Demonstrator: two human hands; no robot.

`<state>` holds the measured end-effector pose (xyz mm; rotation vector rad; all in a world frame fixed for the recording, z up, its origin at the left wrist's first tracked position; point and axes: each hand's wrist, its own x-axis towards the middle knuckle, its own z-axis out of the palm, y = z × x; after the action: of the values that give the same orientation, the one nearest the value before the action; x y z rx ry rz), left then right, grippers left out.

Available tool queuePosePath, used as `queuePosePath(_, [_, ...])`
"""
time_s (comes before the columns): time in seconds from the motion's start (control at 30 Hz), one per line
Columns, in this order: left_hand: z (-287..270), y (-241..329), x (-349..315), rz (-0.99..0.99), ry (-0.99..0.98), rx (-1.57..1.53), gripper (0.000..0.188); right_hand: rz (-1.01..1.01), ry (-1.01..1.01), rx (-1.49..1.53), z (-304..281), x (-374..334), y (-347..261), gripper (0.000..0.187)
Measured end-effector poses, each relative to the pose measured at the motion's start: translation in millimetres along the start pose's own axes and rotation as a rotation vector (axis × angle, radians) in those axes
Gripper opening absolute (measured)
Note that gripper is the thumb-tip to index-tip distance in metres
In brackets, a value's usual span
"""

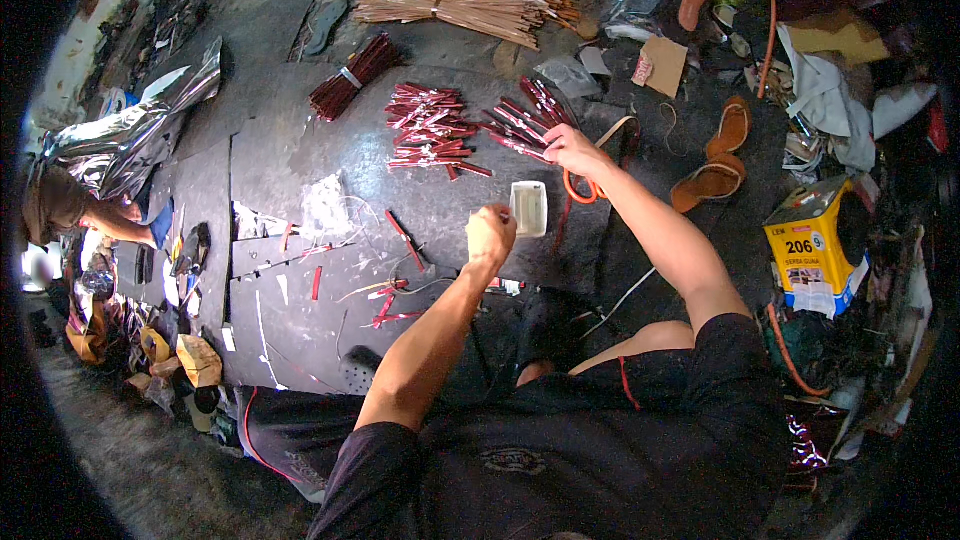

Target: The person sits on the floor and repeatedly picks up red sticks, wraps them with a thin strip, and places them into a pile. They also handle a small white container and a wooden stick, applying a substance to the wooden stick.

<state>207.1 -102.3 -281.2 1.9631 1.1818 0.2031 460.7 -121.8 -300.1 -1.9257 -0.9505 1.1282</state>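
My right hand [575, 152] reaches to the near edge of a loose pile of glossy dark red strips [518, 126], fingers closed on a strip there. My left hand [492, 237] is curled closed beside a small white rectangular tub [529, 208]; whatever its fingers hold is too small or hidden to make out. The tub contains something pale. Left of the strips under my right hand lies a stacked heap of similar red strips [428, 126] with light ends. Farther left is a tied bundle of dark red-brown strips [355, 77].
Tan strips lie bundled [460, 2] at the back. Brown shoe pieces [712, 182] and a yellow can [812, 246] stand to the right. Loose red strips [405, 240] are scattered left of my left arm. At the far left is another person's arm [118, 224].
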Motion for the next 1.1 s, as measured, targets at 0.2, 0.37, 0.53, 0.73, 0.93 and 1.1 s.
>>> queuePosePath(0.2, [-2.4,-13.2,-24.1,-0.036,-0.027,-0.1,0.021,-0.066,0.254,-0.546,23.4,-3.7,1.6,0.033])
queuePosePath(0.37, [-26.5,-60.2,-18.8,0.143,-0.24,0.193,0.041,-0.475,0.393,-0.854,40.3,-12.2,-51.6,0.033])
queuePosePath(0.53, [-204.3,-69.7,-7.7,0.127,-0.328,0.574,0.031,-0.405,-0.124,-0.427,122.3,-9.9,-100.4,0.036])
queuePosePath(0.73, [-351.1,-20.6,-74.7,0.055,0.037,0.499,0.039,-0.335,-0.48,-0.459,224.6,-18.5,-105.0,0.051])
queuePosePath(0.93, [-357.3,-28.7,-107.3,0.032,0.101,0.277,0.032,-0.249,-0.317,-0.704,277.1,-36.2,-101.3,0.061])
queuePosePath(1.1, [-343.1,-57.5,-89.3,0.134,0.102,0.424,0.029,-0.201,-0.26,-0.554,284.9,-21.9,-89.2,0.05])
